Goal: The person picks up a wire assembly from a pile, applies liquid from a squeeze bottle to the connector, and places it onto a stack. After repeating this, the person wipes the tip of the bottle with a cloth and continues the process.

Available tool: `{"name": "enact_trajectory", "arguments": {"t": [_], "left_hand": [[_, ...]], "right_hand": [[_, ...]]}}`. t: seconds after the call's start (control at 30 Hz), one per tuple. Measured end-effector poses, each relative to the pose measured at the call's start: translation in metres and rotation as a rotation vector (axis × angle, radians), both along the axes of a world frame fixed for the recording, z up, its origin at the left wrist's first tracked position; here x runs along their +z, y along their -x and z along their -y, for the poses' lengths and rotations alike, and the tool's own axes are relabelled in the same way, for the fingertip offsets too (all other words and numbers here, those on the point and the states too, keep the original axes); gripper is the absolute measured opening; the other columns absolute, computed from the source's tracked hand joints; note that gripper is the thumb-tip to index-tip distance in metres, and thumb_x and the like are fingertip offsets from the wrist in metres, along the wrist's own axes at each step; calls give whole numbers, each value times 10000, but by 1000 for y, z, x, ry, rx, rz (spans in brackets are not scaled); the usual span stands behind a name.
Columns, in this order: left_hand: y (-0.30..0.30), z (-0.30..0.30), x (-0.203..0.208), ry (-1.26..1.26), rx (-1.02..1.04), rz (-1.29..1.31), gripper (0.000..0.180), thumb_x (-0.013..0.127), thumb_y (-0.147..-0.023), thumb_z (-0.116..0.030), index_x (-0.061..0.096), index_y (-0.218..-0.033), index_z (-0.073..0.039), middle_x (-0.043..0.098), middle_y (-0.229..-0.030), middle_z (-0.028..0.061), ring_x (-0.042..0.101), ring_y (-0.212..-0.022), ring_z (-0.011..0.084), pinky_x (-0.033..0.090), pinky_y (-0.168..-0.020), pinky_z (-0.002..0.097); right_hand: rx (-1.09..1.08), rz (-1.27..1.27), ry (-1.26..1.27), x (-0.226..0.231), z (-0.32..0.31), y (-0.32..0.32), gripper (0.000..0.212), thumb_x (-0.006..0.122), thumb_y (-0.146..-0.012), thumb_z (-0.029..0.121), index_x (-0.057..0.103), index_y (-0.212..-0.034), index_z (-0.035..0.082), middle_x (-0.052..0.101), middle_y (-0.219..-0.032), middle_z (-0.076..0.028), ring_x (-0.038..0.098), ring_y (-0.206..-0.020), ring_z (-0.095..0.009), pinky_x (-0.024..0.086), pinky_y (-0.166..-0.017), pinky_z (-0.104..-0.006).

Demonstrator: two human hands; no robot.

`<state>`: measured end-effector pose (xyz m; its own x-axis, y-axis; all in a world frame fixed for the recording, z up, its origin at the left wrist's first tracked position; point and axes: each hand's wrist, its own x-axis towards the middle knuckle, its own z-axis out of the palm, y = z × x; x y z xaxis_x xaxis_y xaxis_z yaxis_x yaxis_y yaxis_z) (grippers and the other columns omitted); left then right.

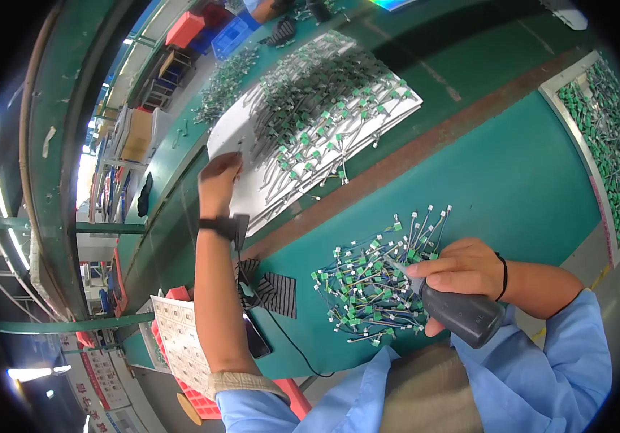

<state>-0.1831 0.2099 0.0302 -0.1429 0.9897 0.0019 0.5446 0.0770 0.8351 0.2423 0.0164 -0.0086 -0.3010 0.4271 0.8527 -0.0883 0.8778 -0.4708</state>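
and here we are at the green bench (pixel 505 180), with both bare hands in view. on the near right, our right hand (pixel 461 270) has its fingers wrapped round a dark grey squeeze bottle (pixel 469 315), tilted so its pale nozzle (pixel 401 268) points left and away from us. that tip sits right at the near heap of wired connectors (pixel 367 292), green and white ends spread every which way; we can't tell whether it touches one.

over to the far left, our left hand (pixel 221 173) is at the left side of a white board (pixel 230 133), fingers curled in. do they grip anything? from here we can't tell. across that board lies a thick spread of grey-wired connectors (pixel 317 108), their green ends fanning toward us along the near edge, and just beyond its left side we see another pile of green connectors (pixel 227 83).

on the right, a pale-rimmed tray (pixel 583 151) is packed with more green pieces. on our left wrist, a black strap (pixel 216 224); on our right, a thin black band (pixel 502 276). near left, a striped cloth (pixel 279 296) lies crumpled, with a black cable (pixel 292 345) curving along the bench beside it.
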Motion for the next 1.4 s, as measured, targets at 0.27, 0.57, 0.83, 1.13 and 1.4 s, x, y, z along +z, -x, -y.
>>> {"name": "enact_trajectory", "arguments": {"t": [0.27, 0.57, 0.83, 1.13, 1.4], "left_hand": [[15, -83, -48, -217, 10, -330, 206, 763, -861, -180, 782, -1001, -32, 766, -876, 91, 699, -764, 139, 542, -727, 282], [22, -89, -51, -173, 36, -245, 274, 766, -857, -181, 753, -1084, -28, 757, -935, 75, 695, -826, 157, 535, -781, 295], [-29, 91, 106, -211, -9, 285, 385, 712, -921, -119, 625, -1285, -31, 699, -1112, 81, 659, -1025, 173, 514, -868, 293], [61, 262, -20, 115, 210, -642, 368, 712, -905, -123, 639, -1245, -4, 693, -1112, 71, 674, -964, 181, 540, -806, 305], [-26, 231, -4, 40, 173, 674, 172, 567, -995, -71, 653, -1089, 44, 726, -1057, 128, 708, -914, 185, 564, -809, 313]], "right_hand": [[-20, -28, 18, 7, -1, 3, 721, 918, -708, 401, 543, -1211, 47, 721, -1111, -156, 712, -697, -206, 525, -533, -271], [28, -16, 35, 14, 1, 5, 729, 918, -706, 397, 534, -1226, 59, 712, -1141, -159, 718, -725, -215, 546, -570, -280], [-24, -4, 13, 2, -5, -8, 783, 925, -701, 392, 482, -1255, 61, 659, -1188, -269, 692, -762, -252, 556, -621, -335], [48, 32, 92, 3, 3, 8, 648, 862, -804, 300, 472, -1260, 55, 601, -1249, -296, 701, -829, -260, 581, -689, -346], [75, 14, 204, -12, 7, 7, 568, 834, -805, 45, 496, -1258, 105, 470, -1400, -307, 720, -906, -280, 612, -690, -334]]}}
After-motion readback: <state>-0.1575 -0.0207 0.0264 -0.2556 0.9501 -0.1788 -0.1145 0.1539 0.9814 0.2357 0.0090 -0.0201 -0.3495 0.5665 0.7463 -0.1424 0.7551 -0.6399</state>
